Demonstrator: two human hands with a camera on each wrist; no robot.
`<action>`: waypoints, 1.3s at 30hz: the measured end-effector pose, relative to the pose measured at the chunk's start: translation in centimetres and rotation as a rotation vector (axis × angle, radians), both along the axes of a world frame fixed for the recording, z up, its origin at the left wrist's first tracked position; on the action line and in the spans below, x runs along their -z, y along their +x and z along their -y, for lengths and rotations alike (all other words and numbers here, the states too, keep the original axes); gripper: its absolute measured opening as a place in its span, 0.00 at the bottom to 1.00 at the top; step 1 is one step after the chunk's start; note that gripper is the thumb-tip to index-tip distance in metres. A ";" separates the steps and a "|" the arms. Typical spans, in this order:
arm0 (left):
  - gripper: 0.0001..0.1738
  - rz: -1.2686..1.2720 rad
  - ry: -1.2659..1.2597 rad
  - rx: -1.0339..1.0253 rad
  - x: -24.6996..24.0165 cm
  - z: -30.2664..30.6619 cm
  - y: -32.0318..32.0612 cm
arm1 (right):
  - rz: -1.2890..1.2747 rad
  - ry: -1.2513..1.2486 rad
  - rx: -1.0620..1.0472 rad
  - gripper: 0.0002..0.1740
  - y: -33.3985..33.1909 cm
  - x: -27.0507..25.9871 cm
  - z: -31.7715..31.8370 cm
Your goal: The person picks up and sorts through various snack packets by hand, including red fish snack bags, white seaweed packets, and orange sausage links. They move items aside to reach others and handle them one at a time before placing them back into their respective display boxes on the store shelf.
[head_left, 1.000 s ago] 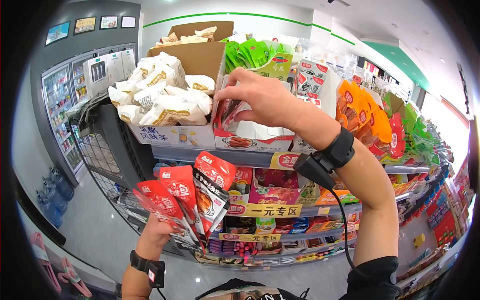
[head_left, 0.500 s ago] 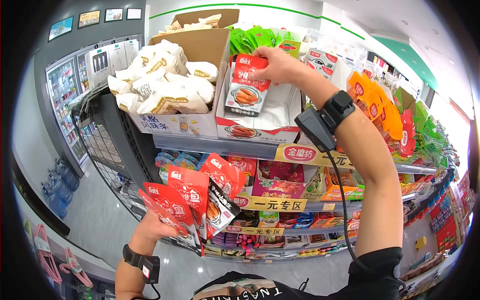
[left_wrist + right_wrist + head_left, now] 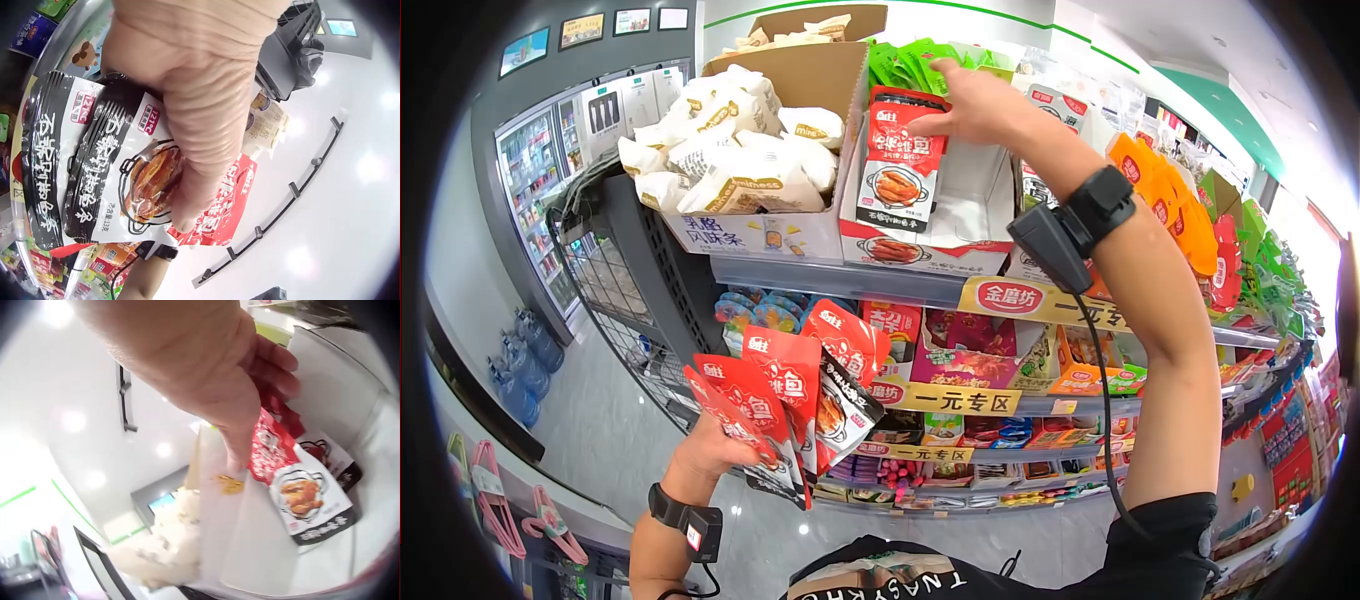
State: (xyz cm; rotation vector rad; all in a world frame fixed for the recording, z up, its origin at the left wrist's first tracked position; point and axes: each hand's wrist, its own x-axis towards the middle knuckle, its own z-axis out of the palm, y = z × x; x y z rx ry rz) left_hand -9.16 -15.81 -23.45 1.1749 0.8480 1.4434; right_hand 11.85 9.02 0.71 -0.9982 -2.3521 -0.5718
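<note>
My left hand (image 3: 712, 447) holds a fan of several red, white and black snack packets (image 3: 772, 400) by their lower ends. In the left wrist view, the thumb lies across the front packet (image 3: 153, 181), over its printed food picture. My right hand (image 3: 990, 110) reaches into an open white display box (image 3: 975, 190). It pinches a matching packet (image 3: 895, 185) near the top, thumb on its red front and the other fingers behind. The right wrist view shows this packet (image 3: 303, 494) upright in the box, with a second packet (image 3: 331, 456) partly hidden behind it.
A carton of white wrapped snacks (image 3: 740, 150) stands left of the box. Green packets (image 3: 910, 65) are behind it and orange packets (image 3: 1155, 190) to the right. Lower shelves with yellow price strips (image 3: 960, 398) hold more snacks. A wire rack (image 3: 615, 290) stands at the left.
My right hand first reached into the box's left side, then lifted a packet into view; now that packet sits upright, slightly right of before. The left hand keeps its fan of packets.
</note>
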 end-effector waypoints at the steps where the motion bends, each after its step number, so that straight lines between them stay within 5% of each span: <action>1: 0.50 -0.010 -0.006 0.001 0.1 0.1 -0.1 | -0.004 0.008 0.002 0.42 0.3 -0.1 0.0; 13: 0.49 0.045 0.013 0.023 0.8 0.3 0.0 | -0.030 -0.006 0.099 0.30 -0.5 1.3 1.3; 20: 0.49 0.065 -0.014 0.046 1.6 0.2 -0.7 | -0.197 -0.055 -0.136 0.30 -0.6 2.3 -1.7; 29: 0.49 0.016 -0.029 0.103 1.8 0.0 -1.1 | -0.427 -0.558 -0.124 0.24 -0.3 1.3 -0.2; 39: 0.48 0.029 -0.043 0.085 2.2 0.2 -1.0 | -0.498 -0.665 -0.210 0.15 0.8 0.7 -0.2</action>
